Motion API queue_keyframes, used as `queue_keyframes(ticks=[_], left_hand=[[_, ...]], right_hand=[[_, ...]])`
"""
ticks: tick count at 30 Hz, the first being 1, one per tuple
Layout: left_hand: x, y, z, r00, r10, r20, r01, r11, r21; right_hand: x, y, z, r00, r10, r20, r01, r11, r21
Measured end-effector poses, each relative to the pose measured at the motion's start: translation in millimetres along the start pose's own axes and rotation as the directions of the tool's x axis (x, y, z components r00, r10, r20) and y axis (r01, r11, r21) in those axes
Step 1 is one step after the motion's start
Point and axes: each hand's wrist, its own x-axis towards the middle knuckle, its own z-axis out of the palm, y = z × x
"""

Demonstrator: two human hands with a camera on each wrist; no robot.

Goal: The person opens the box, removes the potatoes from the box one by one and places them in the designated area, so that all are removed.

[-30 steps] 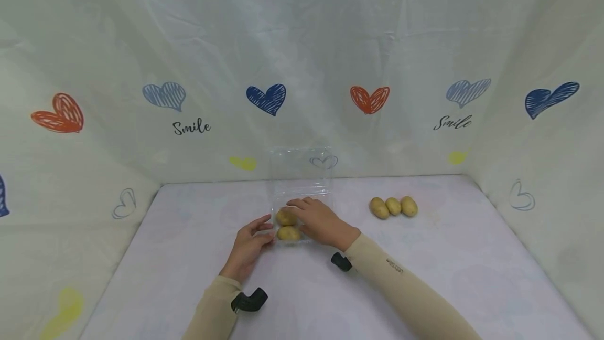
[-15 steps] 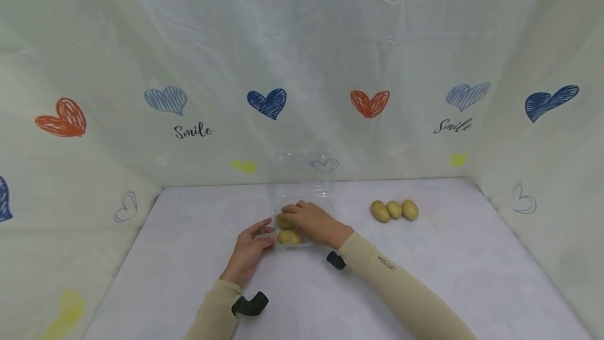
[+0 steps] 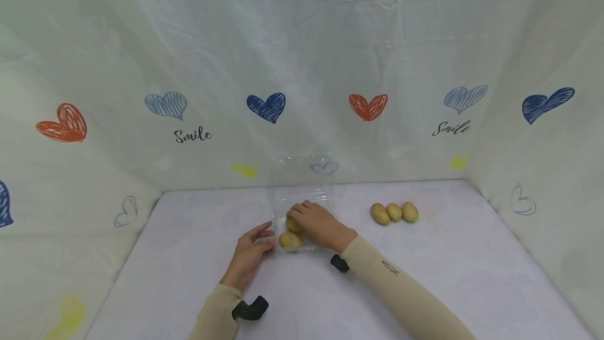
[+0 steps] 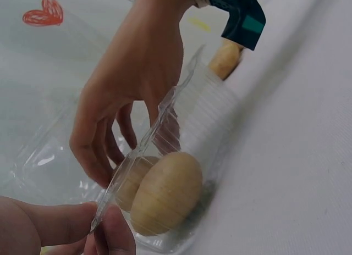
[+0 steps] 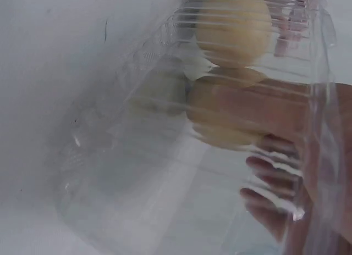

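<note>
left hand (image 3: 249,255): pinching clear box (image 4: 212,117) at left rim | right hand (image 3: 323,226): reaching inside, gripping potato (image 3: 293,225) between thumb and fingers | second potato (image 3: 290,240): lying just beside it in box | three potatoes (image 3: 394,212): sitting on table (image 3: 472,266), right of box

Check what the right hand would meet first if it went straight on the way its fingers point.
Beyond the potato it holds, the right hand would probably meet the clear container's left wall first, though its height against the rim is unclear.
</note>
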Motion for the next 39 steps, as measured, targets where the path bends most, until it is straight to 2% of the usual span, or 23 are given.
queue_keyframes(ticks=[8, 24, 31, 39], left_hand=[[-0.1, -3.7, 0.3, 1.000, 0.011, 0.007, -0.011, 1.000, -0.005], [-0.9, -2.5, 0.1, 1.000, 0.005, 0.017, -0.006, 1.000, 0.022], [-1.0, -1.0, 0.5, 1.000, 0.006, 0.013, -0.007, 1.000, 0.025], [-1.6, 0.1, 0.9, 1.000, 0.012, 0.010, -0.012, 0.999, 0.030]], right_hand=[[-4.7, 3, -1, 0.997, 0.076, 0.012, -0.076, 0.997, -0.011], [-28.6, 10, -11, 0.992, 0.092, 0.082, -0.090, 0.996, -0.028], [-29.6, 14, -16, 0.989, 0.087, 0.117, -0.084, 0.996, -0.025], [-27.8, 17, -19, 0.979, 0.114, 0.169, -0.114, 0.993, -0.007]])
